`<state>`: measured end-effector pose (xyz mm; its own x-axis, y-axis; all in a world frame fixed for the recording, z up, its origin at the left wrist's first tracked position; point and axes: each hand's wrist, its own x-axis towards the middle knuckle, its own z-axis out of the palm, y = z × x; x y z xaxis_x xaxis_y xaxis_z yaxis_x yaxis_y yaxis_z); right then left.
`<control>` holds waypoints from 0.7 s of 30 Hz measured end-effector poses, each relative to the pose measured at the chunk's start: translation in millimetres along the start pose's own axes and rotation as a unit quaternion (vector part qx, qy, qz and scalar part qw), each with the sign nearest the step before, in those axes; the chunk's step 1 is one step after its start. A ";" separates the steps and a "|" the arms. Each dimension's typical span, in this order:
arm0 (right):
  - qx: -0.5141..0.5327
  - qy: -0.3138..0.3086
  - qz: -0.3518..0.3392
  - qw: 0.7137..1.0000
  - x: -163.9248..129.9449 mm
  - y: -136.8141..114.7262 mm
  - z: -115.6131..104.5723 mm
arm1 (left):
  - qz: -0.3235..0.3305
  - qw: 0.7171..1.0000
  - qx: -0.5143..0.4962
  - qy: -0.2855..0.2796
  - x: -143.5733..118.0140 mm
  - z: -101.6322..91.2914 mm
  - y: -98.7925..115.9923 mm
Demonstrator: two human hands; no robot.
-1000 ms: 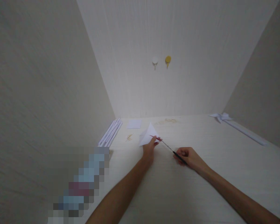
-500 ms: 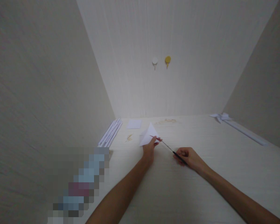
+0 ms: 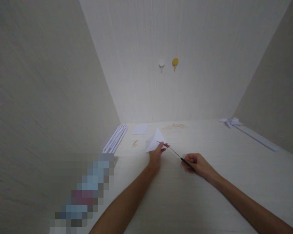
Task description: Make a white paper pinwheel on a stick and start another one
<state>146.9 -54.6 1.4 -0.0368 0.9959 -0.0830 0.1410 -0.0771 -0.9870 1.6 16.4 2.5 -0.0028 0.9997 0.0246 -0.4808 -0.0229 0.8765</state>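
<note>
My left hand [image 3: 157,152] pinches the lower right edge of a folded white paper [image 3: 153,141], which stands up to a point. My right hand [image 3: 194,163] is closed around the black handle of what look like scissors [image 3: 175,152], seen edge-on. Their thin metal blades slant up and left to the paper beside my left fingers. A dark tip shows against the paper's face. How far apart the blades are is too small to tell.
White paper sticks [image 3: 115,138] lie bundled at the left edge. Behind my left hand are a square white sheet [image 3: 140,129] and thin beige pieces [image 3: 135,143]. A paper pinwheel [image 3: 231,122] on a stick lies far right. White [image 3: 161,63] and yellow [image 3: 175,61] hooks are on the wall.
Both hands, the paper and the scissors stay almost in the same place. The whole view has shifted very slightly.
</note>
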 end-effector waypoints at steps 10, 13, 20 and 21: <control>-0.001 -0.002 0.008 1.000 0.3 -3.5 0.8 | -0.005 1.000 -0.020 0.014 -0.6 1.3 2.9; 0.007 -0.009 -0.001 1.000 0.7 -2.1 -0.1 | 0.002 1.000 -0.016 0.023 0.6 0.3 2.4; 0.063 0.057 -0.012 0.996 -2.6 -5.7 -0.6 | -0.011 0.995 0.074 -0.069 -8.7 2.5 1.8; 0.074 0.070 -0.014 0.995 -3.0 -7.0 -0.3 | -0.014 0.991 0.099 -0.091 -11.7 3.7 2.3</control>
<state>146.3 -57.1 8.6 0.1004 0.9939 -0.0462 -0.0058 -0.0459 -0.9989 3.8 4.6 6.0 0.1745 0.9822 0.0695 -0.2961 -0.0150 0.9550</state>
